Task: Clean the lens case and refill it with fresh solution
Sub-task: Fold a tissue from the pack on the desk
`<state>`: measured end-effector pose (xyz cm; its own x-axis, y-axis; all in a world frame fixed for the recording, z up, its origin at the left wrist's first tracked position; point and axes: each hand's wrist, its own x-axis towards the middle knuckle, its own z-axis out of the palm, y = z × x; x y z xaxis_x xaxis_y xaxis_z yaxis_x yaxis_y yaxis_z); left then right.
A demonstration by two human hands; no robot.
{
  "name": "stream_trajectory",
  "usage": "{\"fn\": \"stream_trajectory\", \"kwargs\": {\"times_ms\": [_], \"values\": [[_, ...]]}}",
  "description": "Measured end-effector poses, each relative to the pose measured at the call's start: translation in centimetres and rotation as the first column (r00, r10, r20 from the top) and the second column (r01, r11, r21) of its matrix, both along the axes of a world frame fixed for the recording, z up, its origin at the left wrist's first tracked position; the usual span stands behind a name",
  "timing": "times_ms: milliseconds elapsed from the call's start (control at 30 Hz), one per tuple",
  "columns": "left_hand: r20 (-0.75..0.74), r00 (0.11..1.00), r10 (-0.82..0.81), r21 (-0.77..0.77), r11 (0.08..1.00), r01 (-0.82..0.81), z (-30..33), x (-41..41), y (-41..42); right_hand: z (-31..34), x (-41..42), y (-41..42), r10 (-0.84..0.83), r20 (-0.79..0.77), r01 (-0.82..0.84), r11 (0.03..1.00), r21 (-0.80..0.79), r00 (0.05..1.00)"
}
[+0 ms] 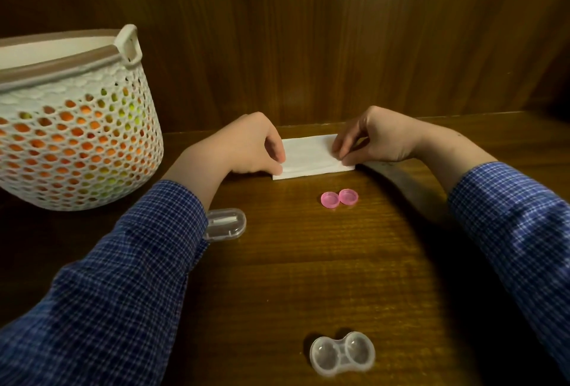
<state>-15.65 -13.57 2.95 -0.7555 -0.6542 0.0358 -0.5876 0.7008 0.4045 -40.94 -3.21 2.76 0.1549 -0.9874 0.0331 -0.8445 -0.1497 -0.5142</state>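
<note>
Both hands pinch a white tissue (pixel 313 156) at frame centre: left hand (pixel 249 145) its left end, right hand (pixel 374 137) its right. Two pink caps (pixel 339 198) lie just below; the clear lens case (pixel 342 353) sits lower centre.

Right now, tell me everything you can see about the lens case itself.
The lens case is clear, glossy plastic, it seems: two round wells joined at a narrow waist. It lies flat on the wooden table near its front edge, uncapped. Whether the wells hold liquid cannot be told. Neither hand touches it.

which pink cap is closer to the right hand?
The right-side pink cap, touching the other pink cap on its left; it lies nearer the right hand.
</note>
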Motion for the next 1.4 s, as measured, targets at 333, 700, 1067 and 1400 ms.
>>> {"fn": "stream_trajectory", "kwargs": {"times_ms": [333,700,1067,1400], "values": [[-0.116,0.991,0.073,0.020,0.997,-0.071,1.1,0.0,0.3,1.3,1.5,0.3,-0.177,0.182,0.218,0.946,-0.240,0.967],[-0.522,0.739,0.426,0.508,0.851,-0.132,3.6,-0.5,1.7,2.9,4.1,-0.2,-0.164,0.691,0.387,0.905,-0.179,0.704],[-0.758,0.374,0.534,0.639,0.723,0.262,6.4,0.6,2.3,5.4,5.4,0.9,0.000,0.812,0.269,0.943,-0.193,0.584],[-0.865,0.272,0.421,0.499,0.780,0.379,8.4,1.0,4.1,7.8,6.1,2.4,0.112,0.817,0.236,0.927,-0.291,0.566]]}}
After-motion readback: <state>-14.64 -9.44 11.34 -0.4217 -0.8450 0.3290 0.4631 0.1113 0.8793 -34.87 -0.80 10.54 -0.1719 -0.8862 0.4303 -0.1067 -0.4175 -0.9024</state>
